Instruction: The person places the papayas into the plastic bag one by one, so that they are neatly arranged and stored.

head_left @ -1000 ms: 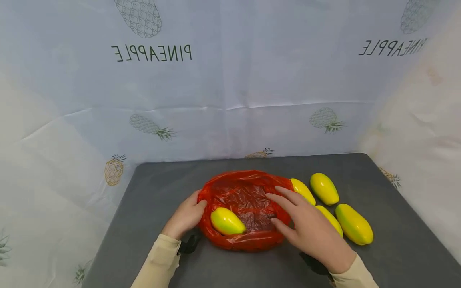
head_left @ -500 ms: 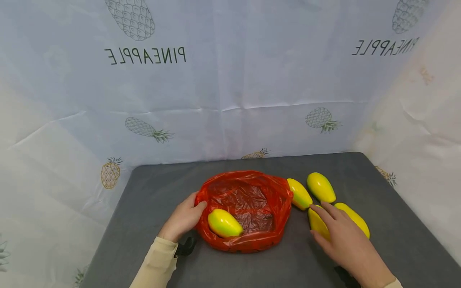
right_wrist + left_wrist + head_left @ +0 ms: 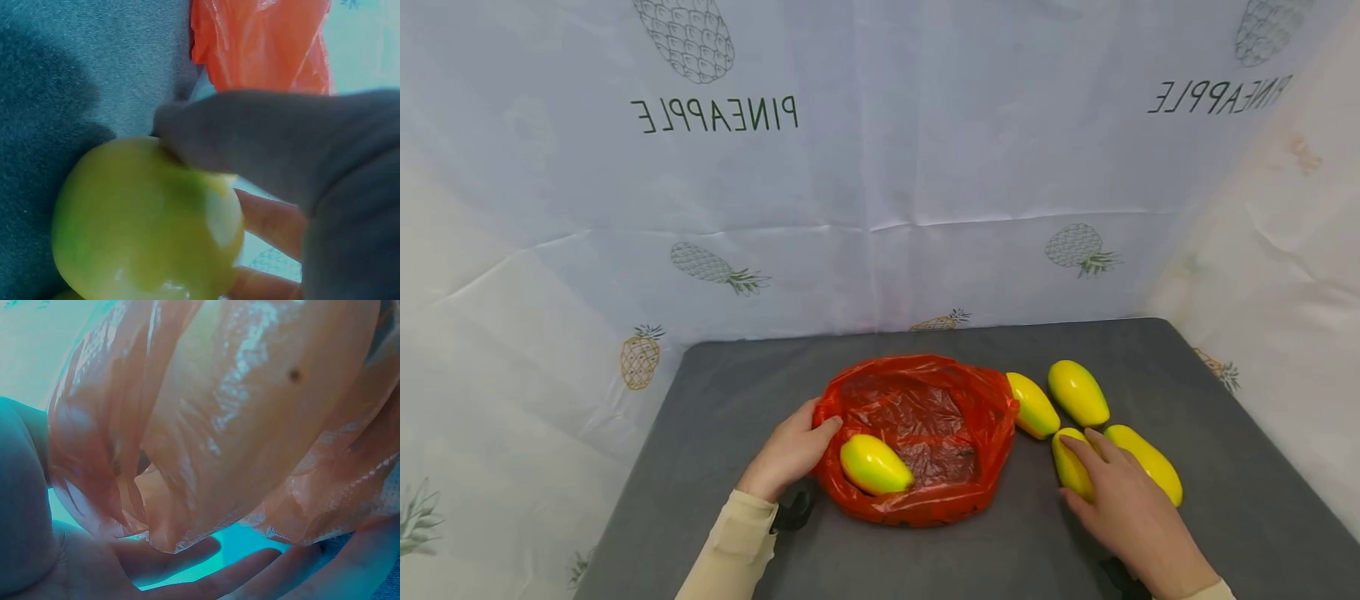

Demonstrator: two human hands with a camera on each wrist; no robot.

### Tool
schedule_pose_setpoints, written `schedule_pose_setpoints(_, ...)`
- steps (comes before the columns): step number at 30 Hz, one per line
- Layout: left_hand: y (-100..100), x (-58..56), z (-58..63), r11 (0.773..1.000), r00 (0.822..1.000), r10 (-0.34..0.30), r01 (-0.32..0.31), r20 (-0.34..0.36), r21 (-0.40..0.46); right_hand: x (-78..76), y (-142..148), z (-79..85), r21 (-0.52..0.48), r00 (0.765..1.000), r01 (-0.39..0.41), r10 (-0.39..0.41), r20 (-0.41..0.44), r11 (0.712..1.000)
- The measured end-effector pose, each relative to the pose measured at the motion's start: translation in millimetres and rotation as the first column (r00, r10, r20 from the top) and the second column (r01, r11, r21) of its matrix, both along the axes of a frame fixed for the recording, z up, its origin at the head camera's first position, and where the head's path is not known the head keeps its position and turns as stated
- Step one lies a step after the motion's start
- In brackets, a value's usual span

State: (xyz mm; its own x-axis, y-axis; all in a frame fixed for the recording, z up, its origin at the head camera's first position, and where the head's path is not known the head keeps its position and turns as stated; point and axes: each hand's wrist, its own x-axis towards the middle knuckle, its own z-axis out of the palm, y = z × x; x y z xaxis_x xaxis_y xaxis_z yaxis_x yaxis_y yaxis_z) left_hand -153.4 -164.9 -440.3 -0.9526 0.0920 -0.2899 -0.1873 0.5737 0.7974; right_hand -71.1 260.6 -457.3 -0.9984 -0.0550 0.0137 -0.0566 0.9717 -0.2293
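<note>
My left hand holds the left rim of a red plastic bag, thumb over the edge and fingers outside. The bag's mouth is spread open, and a yellow-green mango lies inside at the left. From the left wrist, the crinkled film fills the view above the fingers. To the right of the bag, my right hand grips another mango lying on the table. The right wrist view has the thumb on one side of this mango and fingers on the other.
Beside the bag's right edge lies a mango. Another mango is behind it, and one more mango sits just right of the gripped one. A pineapple-print cloth hangs behind and beside the grey table.
My right hand has left the bag's right side, moved right to the mangoes and taken hold of one. My left hand has stayed on the bag's rim.
</note>
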Motion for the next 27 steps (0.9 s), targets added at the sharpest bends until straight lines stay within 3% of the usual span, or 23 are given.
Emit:
schedule_pose_setpoints(15,0.3,0.7,-0.3,1.0,1.0,0.005,-0.005,0.007,-0.017,6.4,-1.6,7.7,-0.015,0.999,0.006,-0.005,0.034,1.0)
schedule_pose_setpoints(27,1.0,0.0,-0.2,1.0,1.0,-0.008,0.008,-0.019,-0.018,16.5,-1.0,28.7,-0.078,0.993,-0.073,0.065,-0.096,0.994)
